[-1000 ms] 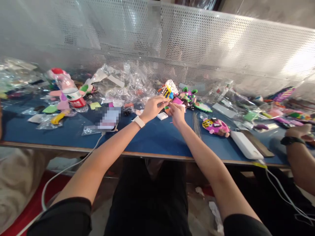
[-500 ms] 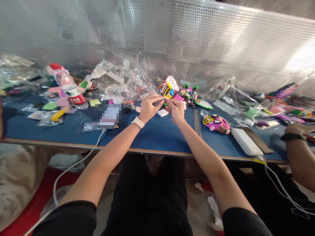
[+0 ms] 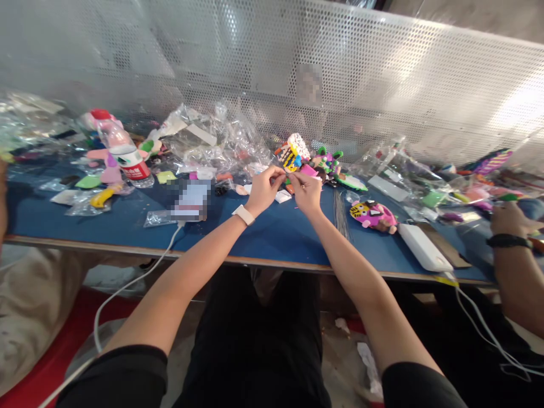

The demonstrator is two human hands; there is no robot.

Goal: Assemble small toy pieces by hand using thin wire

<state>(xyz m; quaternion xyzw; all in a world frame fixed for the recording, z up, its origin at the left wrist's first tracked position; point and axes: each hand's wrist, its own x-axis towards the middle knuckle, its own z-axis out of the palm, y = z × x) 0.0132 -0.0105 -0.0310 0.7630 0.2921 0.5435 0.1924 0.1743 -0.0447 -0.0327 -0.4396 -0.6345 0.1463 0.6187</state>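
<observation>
Head view: left hand [image 3: 263,191] and right hand [image 3: 308,194] hovering close together over middle of blue table [image 3: 255,241]. Both hands bending, thumbs and fingers making small pinches, tips almost meeting. Bit between tips looking too tiny; cannot tell if hands are gripping anything. Yellow-and-white toy [image 3: 294,154] sitting just past fingertips, on far side. Pink piece [image 3: 310,170] lying just beyond right hand. White piece [image 3: 283,196] lying between hands. Pink-and-yellow toy [image 3: 374,216] resting nearer, on right.
</observation>
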